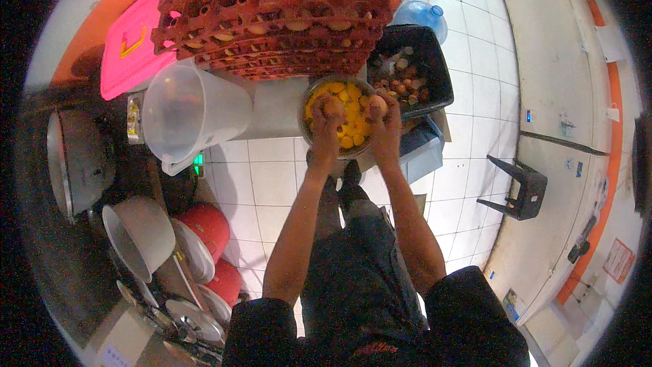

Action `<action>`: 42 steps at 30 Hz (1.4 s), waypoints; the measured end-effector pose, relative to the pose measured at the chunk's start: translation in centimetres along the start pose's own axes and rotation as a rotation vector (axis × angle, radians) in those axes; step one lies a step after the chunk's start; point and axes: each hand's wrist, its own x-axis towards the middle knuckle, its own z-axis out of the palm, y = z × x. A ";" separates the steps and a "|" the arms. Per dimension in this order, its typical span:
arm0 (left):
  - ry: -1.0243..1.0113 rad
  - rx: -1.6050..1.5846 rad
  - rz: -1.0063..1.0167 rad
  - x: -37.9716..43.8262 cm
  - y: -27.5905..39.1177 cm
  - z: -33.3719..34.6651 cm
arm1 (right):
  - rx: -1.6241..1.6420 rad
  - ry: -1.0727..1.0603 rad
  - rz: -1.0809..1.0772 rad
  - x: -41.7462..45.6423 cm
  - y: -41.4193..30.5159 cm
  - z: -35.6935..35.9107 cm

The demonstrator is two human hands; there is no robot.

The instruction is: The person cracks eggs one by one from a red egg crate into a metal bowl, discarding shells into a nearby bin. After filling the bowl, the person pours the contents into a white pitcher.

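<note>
Over the left side of a round metal bowl (307, 135), my left hand (322, 125) grips a brown egg (333, 107). My right hand (388, 125) holds another egg (377, 105) above the bowl's right rim. Many yellow egg yolks (351, 125) float in the bowl. Just right of my right hand stands a black plastic crate (438, 69) with eggshells (406, 86) inside. Beyond the bowl rises a stack of red egg trays (275, 25), with some eggs showing in the gaps. Whether either egg is cracked, I cannot tell.
A clear plastic pitcher (173, 107) stands left on the metal table (277, 107), near a pink lid (135, 43). A grey bin (423, 150) sits below the crate. Pots (145, 239) line the left side; a black stool (527, 188) and a blue water bottle (420, 16) are to the right.
</note>
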 end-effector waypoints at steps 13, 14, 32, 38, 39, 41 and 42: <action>-0.438 0.317 0.216 4.7 -1.2 -4.8 | -0.226 -0.643 -0.068 2.8 -4.7 -2.5; -0.393 0.374 0.335 3.9 -1.1 -4.8 | -0.215 -0.642 -0.067 3.0 -3.9 -2.7; -0.231 0.558 0.328 2.1 2.2 -4.5 | -0.474 -0.462 0.021 1.5 -2.5 -0.7; -0.313 0.484 0.319 3.1 1.3 -6.1 | -0.564 -0.546 -0.273 1.7 -4.4 -1.5; -0.307 0.465 0.323 3.1 1.6 -5.7 | -0.564 -0.515 -0.310 1.6 -4.5 -1.8; -0.263 0.520 0.385 2.3 3.8 -4.9 | -0.549 -0.464 -0.386 1.5 -4.6 -1.9; -0.228 0.588 0.448 1.7 5.3 -4.2 | -0.444 -0.437 -0.258 1.5 -4.0 -2.2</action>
